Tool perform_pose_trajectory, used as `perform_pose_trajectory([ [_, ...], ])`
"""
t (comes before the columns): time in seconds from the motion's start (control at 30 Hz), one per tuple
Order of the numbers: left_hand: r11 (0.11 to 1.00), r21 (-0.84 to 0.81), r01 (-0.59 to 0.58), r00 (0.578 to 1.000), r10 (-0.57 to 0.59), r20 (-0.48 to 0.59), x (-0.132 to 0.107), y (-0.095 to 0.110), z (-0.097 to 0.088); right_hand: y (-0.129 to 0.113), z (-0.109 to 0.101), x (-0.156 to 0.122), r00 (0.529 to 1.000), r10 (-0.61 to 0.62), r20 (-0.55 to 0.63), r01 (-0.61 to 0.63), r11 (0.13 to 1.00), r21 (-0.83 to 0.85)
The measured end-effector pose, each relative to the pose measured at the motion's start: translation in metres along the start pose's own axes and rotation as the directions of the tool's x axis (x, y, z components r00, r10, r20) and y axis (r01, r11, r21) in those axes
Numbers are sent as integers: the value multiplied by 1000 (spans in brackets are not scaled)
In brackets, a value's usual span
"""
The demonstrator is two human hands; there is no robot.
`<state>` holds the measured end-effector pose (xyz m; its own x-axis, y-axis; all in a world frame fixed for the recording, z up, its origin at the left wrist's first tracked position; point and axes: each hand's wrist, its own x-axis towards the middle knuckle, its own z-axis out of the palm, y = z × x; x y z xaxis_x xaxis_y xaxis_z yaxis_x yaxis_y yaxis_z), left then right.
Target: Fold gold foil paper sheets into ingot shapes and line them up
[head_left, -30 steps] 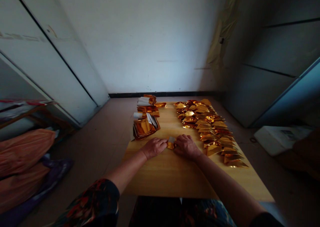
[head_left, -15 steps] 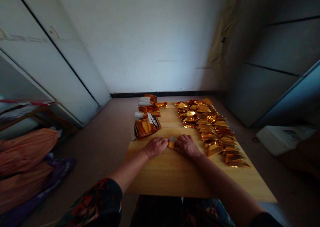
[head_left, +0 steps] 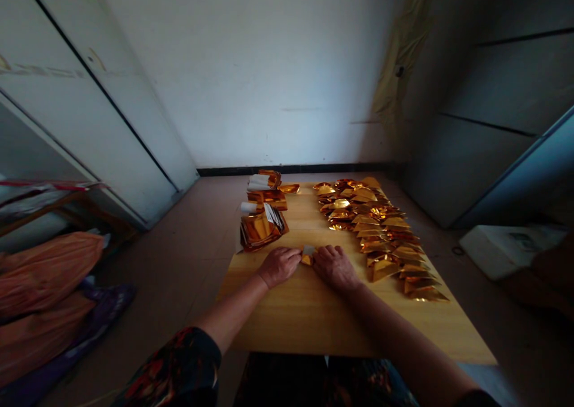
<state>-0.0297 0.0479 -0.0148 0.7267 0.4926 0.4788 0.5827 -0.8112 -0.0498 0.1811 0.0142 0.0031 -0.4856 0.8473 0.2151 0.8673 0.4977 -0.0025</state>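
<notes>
A small sheet of gold foil paper (head_left: 307, 256), part gold and part pale grey, lies on the wooden table (head_left: 296, 317) between my hands. At its left edge, the curled fingers of my left hand (head_left: 281, 265) grip it. My right hand (head_left: 335, 266) holds the other side, with its fingers bent over the edge. Both sets of fingertips are partly hidden. Up and to the left sits a stack of gold foil sheets (head_left: 262, 229). Rows of folded gold paper pieces (head_left: 385, 233) cover the table's right side.
Behind the near stack are more gold sheets (head_left: 273, 199) and a grey-and-gold bundle (head_left: 264, 181). A white box (head_left: 491, 251) stands on the floor at right. Orange cloth or bags (head_left: 49, 275) lie at left. A pale wall (head_left: 269, 72) rises beyond the table.
The foil paper between my hands looks slightly more bent at its near edge. My right hand has shifted a little to the left; the stacks look the same.
</notes>
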Motion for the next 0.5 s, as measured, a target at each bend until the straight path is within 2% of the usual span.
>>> perform_pose_trajectory([
  [0.17, 999, -44, 0, 999, 1, 33, -2, 1, -1, -9, 3, -1, 999, 54, -8, -53, 998, 29],
  [0.33, 998, -14, 54, 997, -53, 55, 0, 5, -2, -10, 7, 1, 1000, 18, 21, -19, 999, 37],
  [0.5, 994, 27, 105, 994, -106, 36, 2, 9, 1, -8, 11, 0, 999, -10, -39, 10, 1000, 12],
])
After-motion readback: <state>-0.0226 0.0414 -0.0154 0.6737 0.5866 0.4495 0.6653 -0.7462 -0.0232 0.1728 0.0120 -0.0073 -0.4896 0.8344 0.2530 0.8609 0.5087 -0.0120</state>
